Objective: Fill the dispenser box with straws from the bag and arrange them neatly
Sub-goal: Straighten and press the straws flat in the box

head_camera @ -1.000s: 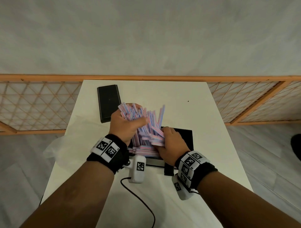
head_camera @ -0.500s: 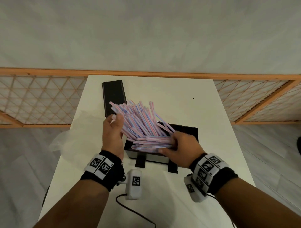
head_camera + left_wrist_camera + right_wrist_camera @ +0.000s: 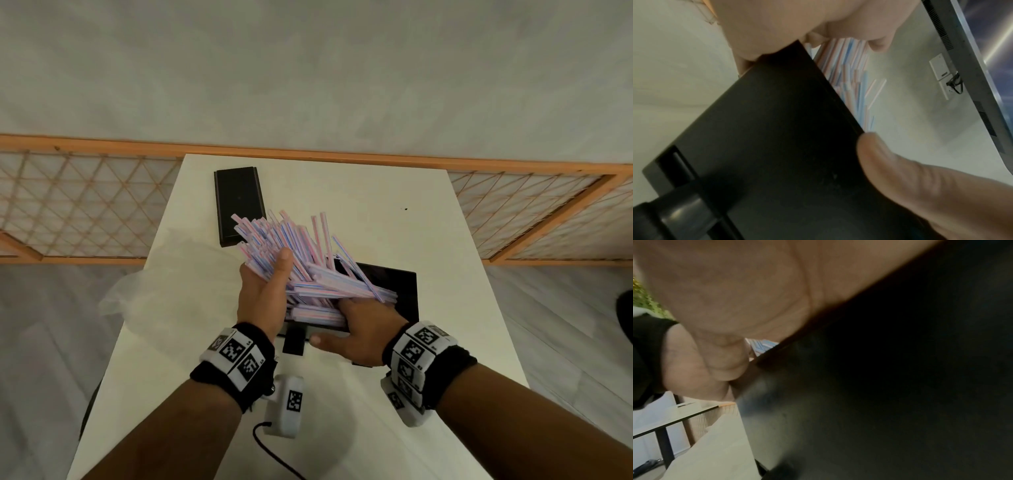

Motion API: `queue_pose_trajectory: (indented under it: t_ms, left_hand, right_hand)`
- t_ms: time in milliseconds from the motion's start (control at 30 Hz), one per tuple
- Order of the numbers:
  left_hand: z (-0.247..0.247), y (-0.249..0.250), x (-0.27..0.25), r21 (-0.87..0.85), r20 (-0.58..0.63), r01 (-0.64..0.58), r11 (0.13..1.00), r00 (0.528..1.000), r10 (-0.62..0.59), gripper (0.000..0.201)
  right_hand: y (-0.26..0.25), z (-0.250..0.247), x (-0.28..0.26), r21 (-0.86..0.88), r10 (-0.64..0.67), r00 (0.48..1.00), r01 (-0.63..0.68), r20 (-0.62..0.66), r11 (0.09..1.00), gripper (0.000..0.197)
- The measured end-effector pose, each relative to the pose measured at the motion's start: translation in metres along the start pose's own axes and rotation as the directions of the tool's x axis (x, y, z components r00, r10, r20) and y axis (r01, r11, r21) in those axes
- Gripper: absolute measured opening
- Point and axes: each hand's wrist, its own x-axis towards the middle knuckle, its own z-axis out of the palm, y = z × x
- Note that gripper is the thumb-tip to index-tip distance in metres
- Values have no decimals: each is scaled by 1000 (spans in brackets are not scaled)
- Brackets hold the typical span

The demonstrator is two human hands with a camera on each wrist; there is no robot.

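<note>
Both hands sit at the black dispenser box (image 3: 397,284) near the middle of the white table (image 3: 342,192). A big fan of pink-and-blue straws (image 3: 308,260) lies half in the box, far ends splayed up and leftward over its rim. Left hand (image 3: 262,291) cups the fan's left side, thumb pressed on top, fingers underneath the bundle. Right hand (image 3: 359,329) holds the near ends of the straws at the box's front edge, thumb stretched out to the left. Black lid (image 3: 239,205) lies flat at the far left of the table. Clear bag (image 3: 164,291) hangs crumpled off the left edge.
</note>
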Motion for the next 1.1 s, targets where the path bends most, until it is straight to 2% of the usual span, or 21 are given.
queue_pose_trajectory:
  t_ms: [133, 200, 300, 367, 500, 567, 667, 700, 767, 867, 900, 967, 1033, 1100]
  left_hand:
    - [1, -3, -4, 42, 7, -9, 999, 1000, 9, 59]
    - [0, -7, -5, 89, 3, -11, 996, 1000, 10, 68]
    - [-2, -12, -6, 135, 7, 4, 991, 1000, -5, 93]
    - [-4, -12, -7, 135, 6, 2, 991, 1000, -3, 98]
    - [-5, -12, -13, 177, 37, -20, 984, 999, 14, 105]
    - [-5, -10, -17, 207, 50, -43, 978, 998, 33, 100]
    - [-4, -4, -18, 225, 100, -72, 972, 994, 50, 71]
    - [-5, -3, -17, 228, 115, -81, 970, 992, 56, 66]
    - [-8, -3, -13, 231, 130, -83, 969, 990, 54, 70]
    - [-9, 0, -16, 231, 172, -80, 970, 984, 40, 63]
    - [-9, -1, -17, 227, 173, -70, 971, 984, 31, 65]
    - [-8, -4, -19, 228, 154, -31, 973, 988, -5, 82]
    - [-8, -5, -19, 238, 137, -7, 971, 990, -27, 96]
    - [-8, -6, -18, 256, 138, 0, 967, 990, -36, 100]
  right_hand:
    - [0, -2, 8, 16, 64, 995, -65, 79, 998, 98]
    - [-1, -1, 10, 43, 73, 990, -78, 118, 996, 106]
    - [-1, -2, 9, 30, 57, 994, -60, 96, 998, 95]
    - [-1, -4, 7, 27, 57, 996, -59, 71, 998, 90]
    - [0, -2, 7, 35, 79, 995, -82, 67, 996, 104]
    - [-2, -4, 7, 37, 103, 990, -107, 93, 994, 104]
    - [-3, -6, 5, 35, 120, 988, -124, 97, 992, 106]
    - [-4, -7, 5, 53, 116, 989, -121, 91, 991, 102]
    - [-5, -11, 1, 72, 95, 993, -99, 64, 992, 85]
    - [0, -18, -11, 24, 67, 996, -66, -50, 998, 59]
    - [3, -19, -15, -19, 50, 993, -52, -110, 998, 56]
    - [6, -17, -21, -91, 0, 983, -17, -184, 996, 49]
    - [7, -11, -22, -89, -35, 991, 23, -133, 996, 39]
    - [6, -5, -19, -64, -15, 1000, 14, -15, 998, 35]
